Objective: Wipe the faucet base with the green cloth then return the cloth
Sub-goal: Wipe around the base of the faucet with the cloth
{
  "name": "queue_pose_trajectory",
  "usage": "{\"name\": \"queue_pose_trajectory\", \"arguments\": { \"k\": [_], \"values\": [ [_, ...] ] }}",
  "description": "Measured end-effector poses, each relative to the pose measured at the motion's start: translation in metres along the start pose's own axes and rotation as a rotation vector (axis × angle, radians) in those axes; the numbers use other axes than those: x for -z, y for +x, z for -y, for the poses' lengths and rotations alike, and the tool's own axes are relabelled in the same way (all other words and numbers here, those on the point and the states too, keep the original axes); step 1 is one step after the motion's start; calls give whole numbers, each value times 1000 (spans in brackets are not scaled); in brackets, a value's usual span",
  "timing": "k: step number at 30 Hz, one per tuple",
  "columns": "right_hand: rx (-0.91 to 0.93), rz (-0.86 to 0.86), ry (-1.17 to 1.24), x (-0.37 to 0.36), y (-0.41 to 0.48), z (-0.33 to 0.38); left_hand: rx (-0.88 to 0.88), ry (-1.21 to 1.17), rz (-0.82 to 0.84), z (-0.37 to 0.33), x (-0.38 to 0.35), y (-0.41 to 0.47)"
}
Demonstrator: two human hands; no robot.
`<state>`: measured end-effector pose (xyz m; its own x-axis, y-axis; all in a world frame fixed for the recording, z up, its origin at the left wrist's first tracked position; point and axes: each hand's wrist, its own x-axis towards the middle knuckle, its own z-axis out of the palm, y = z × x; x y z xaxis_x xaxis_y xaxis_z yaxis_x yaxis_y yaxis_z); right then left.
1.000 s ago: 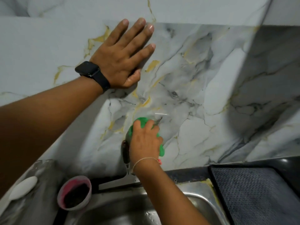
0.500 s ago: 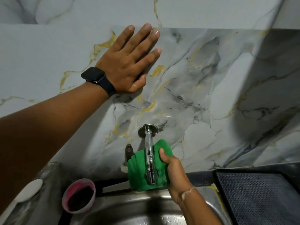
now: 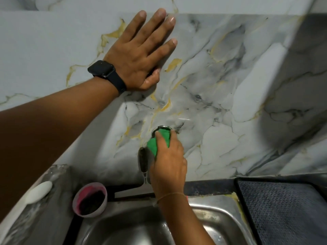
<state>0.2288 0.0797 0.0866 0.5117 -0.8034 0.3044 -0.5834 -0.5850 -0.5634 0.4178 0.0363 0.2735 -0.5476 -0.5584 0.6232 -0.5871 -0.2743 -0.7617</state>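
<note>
Head cam, kitchen sink: we press the green cloth [image 3: 160,141] w/ our right hand [image 3: 169,167] against the faucet base [image 3: 161,128], the chrome flange where the tap meets the marble wall [image 3: 230,85]. Right grip is closed round the bunched cloth, fingers on top; the spout itself is hidden under the hand. Our left hand [image 3: 139,55] lies flat on the wall above, fingers spread wide, holding nothing, watch [image 3: 104,69] at the wrist. Below: steel sink [image 3: 221,220], pink bowl [image 3: 90,198] at its left corner, dark mat [image 3: 283,209] on the surface at right. Progress, as we judge it: wiping is under way, approx. mid-task; the cloth's return isn't done yet, and where it belongs we can't tell.
</note>
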Motion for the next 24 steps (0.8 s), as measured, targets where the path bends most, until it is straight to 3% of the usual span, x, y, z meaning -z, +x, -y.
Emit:
{"name": "queue_pose_trajectory", "arguments": {
  "k": [3, 6, 8, 10, 11, 14, 17, 21, 24],
  "values": [
    [172, 0, -88, -2, -26, -13, -1, 3, -4, 0, -1, 0],
    [134, -37, 175, -5, -52, -26, 6, 16, -4, 0, -3, -1],
    [-90, -82, 576, -7, -66, -29, 6, 15, -6, 0, -5, -2],
    [-495, -104, 1122, -14, -67, -28, 4, 15, -7, 0, -6, -1],
    [-675, -68, 1263, -17, -63, -29, 5, 15, -5, 0, -6, -1],
    [-915, 159, 1173, -15, -36, -39, 4, 18, -2, 1, -7, -2],
    [-840, 353, 1160, 2, 1, -35, 3, 14, 2, 0, -8, -2],
    [-718, 215, 931, 0, 38, -10, 5, 10, 15, 1, -9, -2],
    [-391, -27, 476, -6, 29, 1, 12, -3, 3, 1, -9, -2]
  ]
}}
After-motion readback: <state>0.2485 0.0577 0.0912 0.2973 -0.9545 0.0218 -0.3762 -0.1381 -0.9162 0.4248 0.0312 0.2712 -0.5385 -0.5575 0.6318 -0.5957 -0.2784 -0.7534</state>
